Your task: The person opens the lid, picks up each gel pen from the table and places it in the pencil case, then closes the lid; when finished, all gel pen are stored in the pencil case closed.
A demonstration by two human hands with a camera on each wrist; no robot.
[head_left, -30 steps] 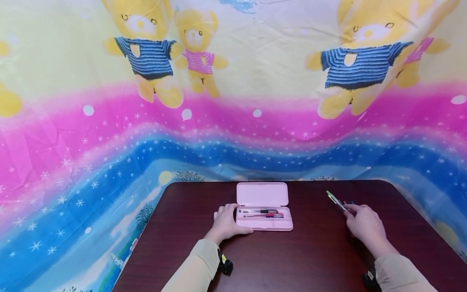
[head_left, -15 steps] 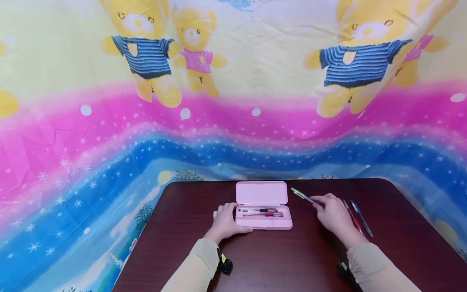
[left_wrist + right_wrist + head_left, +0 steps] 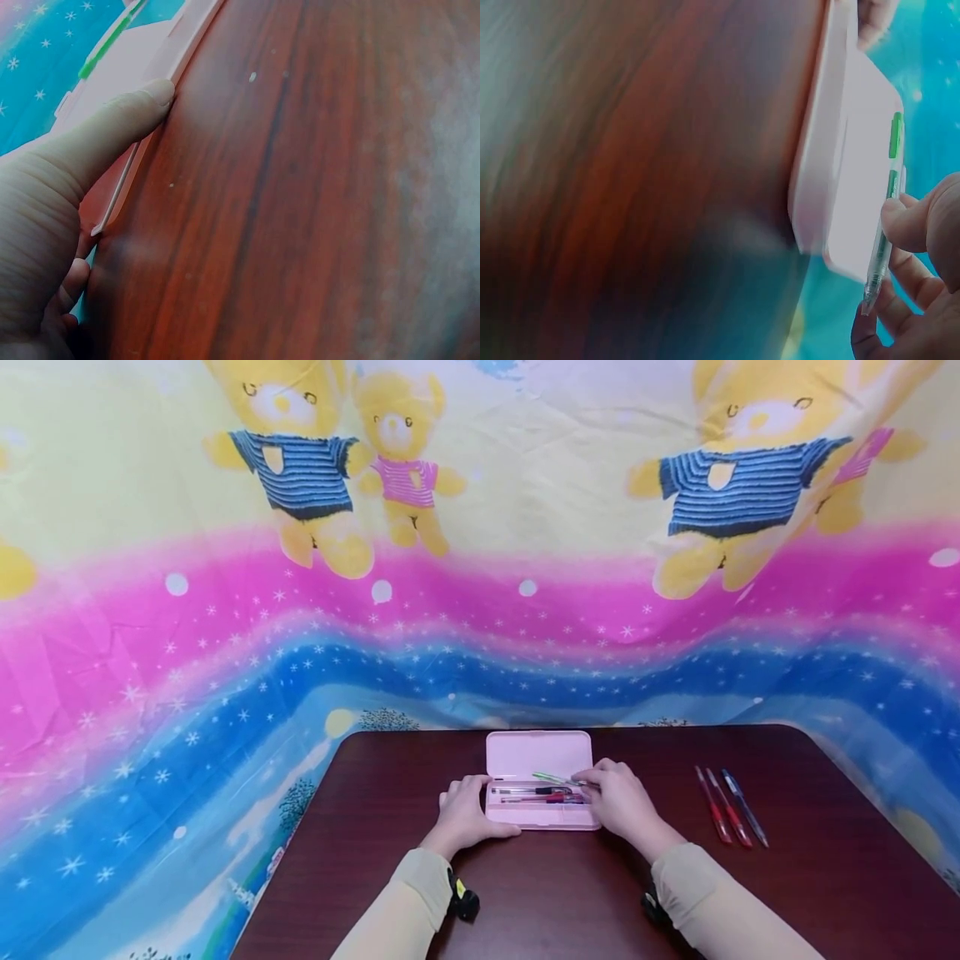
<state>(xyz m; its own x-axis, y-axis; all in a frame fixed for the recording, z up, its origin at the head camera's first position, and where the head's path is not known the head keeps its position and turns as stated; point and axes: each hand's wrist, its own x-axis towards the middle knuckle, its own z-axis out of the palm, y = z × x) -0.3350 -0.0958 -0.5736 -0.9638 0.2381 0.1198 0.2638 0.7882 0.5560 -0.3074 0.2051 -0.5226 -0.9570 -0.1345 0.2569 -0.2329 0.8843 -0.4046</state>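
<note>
An open pink pencil case (image 3: 538, 827) lies on the table, a black pen (image 3: 551, 791) and a red pen (image 3: 558, 799) in its rear compartment. The left hand (image 3: 459, 817) grips the case's left end; in the left wrist view its thumb (image 3: 135, 112) lies along the front wall. Between the thumb and fingers of the right hand (image 3: 624, 802) is a green-and-clear pen (image 3: 551, 777), over the back of the case near the hinge. The right wrist view shows that green pen (image 3: 895, 150) pinched by the right hand (image 3: 922, 262), above the case (image 3: 821, 165).
Two red pens (image 3: 712, 806) (image 3: 731, 810) and a blue pen (image 3: 744, 806) lie side by side on the dark wooden table (image 3: 555, 893), at the right. Behind the table hangs a cloth (image 3: 480, 635) printed with bears.
The right hand has moved left with the green pen, from beside the pens at the right to over the case. The left hand has stayed on the case.
</note>
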